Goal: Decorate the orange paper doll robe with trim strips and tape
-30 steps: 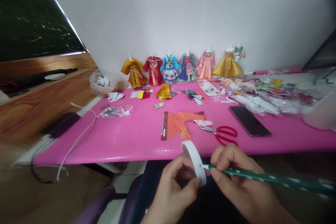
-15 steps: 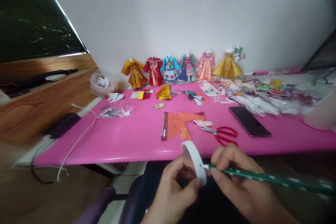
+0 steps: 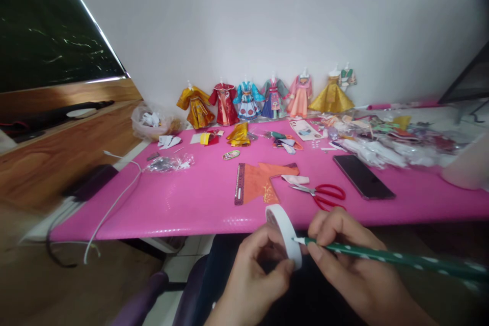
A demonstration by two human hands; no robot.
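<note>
My left hand point(image 3: 262, 265) is closed round a roll of white tape point(image 3: 287, 234), held on edge just in front of the table. In my right hand point(image 3: 351, 260) I grip a green pencil point(image 3: 401, 258) with white dots, its pale tapered tip meeting the outer face of the tape. Whether the tip presses in or only touches, I cannot tell. Beyond my hands lie a flat orange doll garment piece point(image 3: 254, 181) with a dark patterned border, a small white strip point(image 3: 296, 179) and red-handled scissors point(image 3: 324, 193).
Doll dresses on stands point(image 3: 248, 99) line the wall. A black phone point(image 3: 362, 177) lies at the right, near plastic-bagged fabric pieces point(image 3: 382, 145). At the left are a clear bag point(image 3: 151, 122), a small plastic packet point(image 3: 170, 163) and a white cable point(image 3: 114, 205) over the pink table edge.
Almost everything is as before. The tape roll and pencil tip have shifted very slightly, with the tip still at the tape.
</note>
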